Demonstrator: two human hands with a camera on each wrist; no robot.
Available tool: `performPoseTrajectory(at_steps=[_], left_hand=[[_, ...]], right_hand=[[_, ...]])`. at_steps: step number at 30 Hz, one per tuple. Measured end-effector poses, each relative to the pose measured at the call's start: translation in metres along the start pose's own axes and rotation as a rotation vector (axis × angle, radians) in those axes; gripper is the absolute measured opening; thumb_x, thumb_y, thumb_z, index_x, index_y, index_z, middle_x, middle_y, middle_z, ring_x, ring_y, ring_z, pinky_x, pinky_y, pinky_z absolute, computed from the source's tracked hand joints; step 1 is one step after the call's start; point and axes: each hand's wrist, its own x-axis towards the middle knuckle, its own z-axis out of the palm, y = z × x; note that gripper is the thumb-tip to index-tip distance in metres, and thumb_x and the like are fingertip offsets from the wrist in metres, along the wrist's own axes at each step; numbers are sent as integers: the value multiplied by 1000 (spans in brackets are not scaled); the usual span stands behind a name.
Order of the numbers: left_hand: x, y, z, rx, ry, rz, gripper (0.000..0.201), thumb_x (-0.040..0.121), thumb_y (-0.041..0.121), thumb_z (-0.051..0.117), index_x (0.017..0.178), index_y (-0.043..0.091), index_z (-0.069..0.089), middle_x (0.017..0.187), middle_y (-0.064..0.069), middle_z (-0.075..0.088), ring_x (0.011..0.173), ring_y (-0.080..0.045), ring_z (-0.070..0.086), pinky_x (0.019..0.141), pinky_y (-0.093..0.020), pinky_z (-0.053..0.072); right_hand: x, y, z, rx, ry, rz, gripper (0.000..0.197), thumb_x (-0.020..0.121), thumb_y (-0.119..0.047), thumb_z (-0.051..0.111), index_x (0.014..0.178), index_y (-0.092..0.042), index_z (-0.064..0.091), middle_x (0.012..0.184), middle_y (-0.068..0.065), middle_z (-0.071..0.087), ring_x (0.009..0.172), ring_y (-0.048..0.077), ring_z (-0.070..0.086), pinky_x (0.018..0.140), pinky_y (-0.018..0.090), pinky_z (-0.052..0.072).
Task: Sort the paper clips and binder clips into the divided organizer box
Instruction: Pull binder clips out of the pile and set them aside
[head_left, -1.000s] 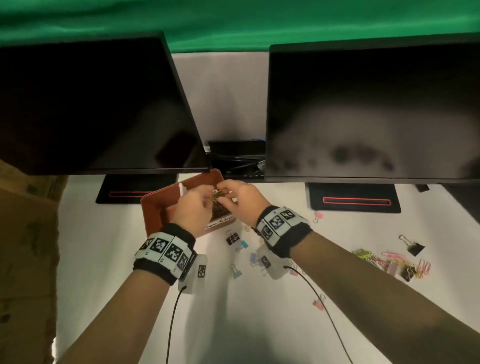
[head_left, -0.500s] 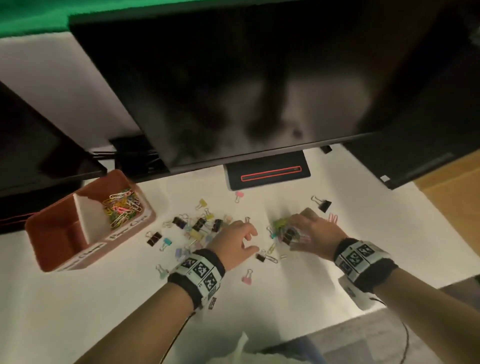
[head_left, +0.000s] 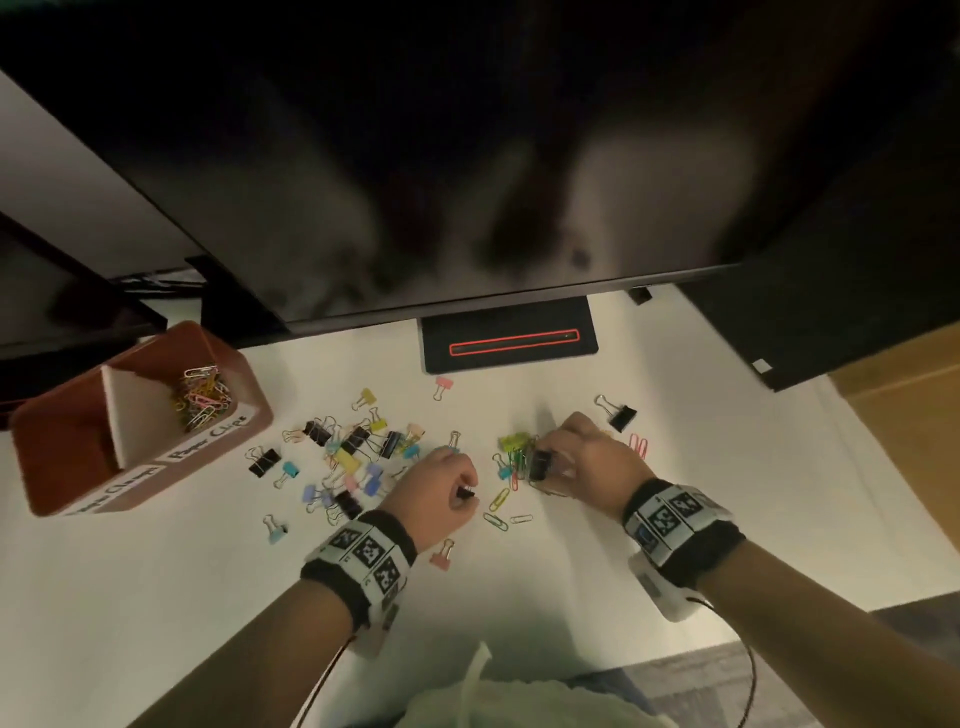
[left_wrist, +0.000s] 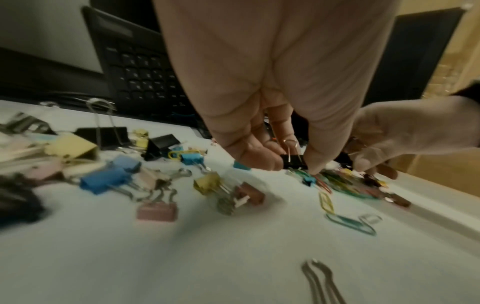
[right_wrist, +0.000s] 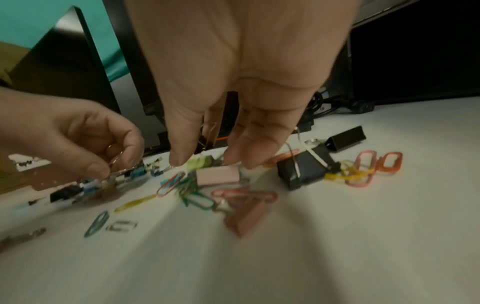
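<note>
Left hand (head_left: 436, 491) low over the white table (head_left: 156, 597), thumb and fingers curled, pinching a small black binder clip (head_left: 464, 493); left wrist view shows the same clip (left_wrist: 293, 161) held between thumb and forefinger, wire handle up

Right hand (head_left: 592, 457) just beside it, fingers bent down onto a mixed heap of clips (head_left: 519, 457); a black binder clip (head_left: 540, 464) sits at its fingertips. Right wrist view: thumb and fingers point down over a pink binder clip (right_wrist: 217, 174) and a green one, a black clip's wire showing between them; blurred, cannot tell whether anything is gripped

Loose binder clips (head_left: 353, 457) in black, yellow, blue and pink scattered on the table left of the left hand. A few paper clips (head_left: 500, 506) lie between the two hands; two red paper clips (head_left: 639, 446) and a lone black binder clip (head_left: 621, 415) lie beyond the right hand

Brown divided organizer box (head_left: 249, 395) stands well apart at far left. Its right compartment, labelled for paper clips, holds a pile of coloured paper clips (head_left: 200, 395); left compartment interior dark, contents not seen

Dark monitor (head_left: 467, 156) overhangs the table, its stand base (head_left: 509, 340) behind the clips
</note>
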Motion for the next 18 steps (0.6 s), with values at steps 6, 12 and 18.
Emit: performPoseTrajectory(at_steps=[6,12,18], left_hand=[[-1,-30,-25,-37,254,-142,24,88,24,57,111,17,59,100,1,57,89,-13,57,85,-32,52],[9,-46,-31,151,312,-182,28,90,10,49,115,16,60,112,-5,58,106,-22,53,93,-33,45],[12,-51,-31,49,324,-218,22,90,11,52,109,14,62,103,-6,63,97,-22,58,88,-34,49]], right_hand=[[12,16,-33,70,121,110,31,79,-26,69,108,-25,57,109,-1,51,88,18,60,75,32,55],[13,7,-32,17,153,86,46,80,-32,68,121,-29,47,119,-3,44,90,16,58,79,31,54],[-16,1,11,-102,-134,-131,36,87,-27,59,122,-26,48,126,-2,55,98,18,61,83,36,54]])
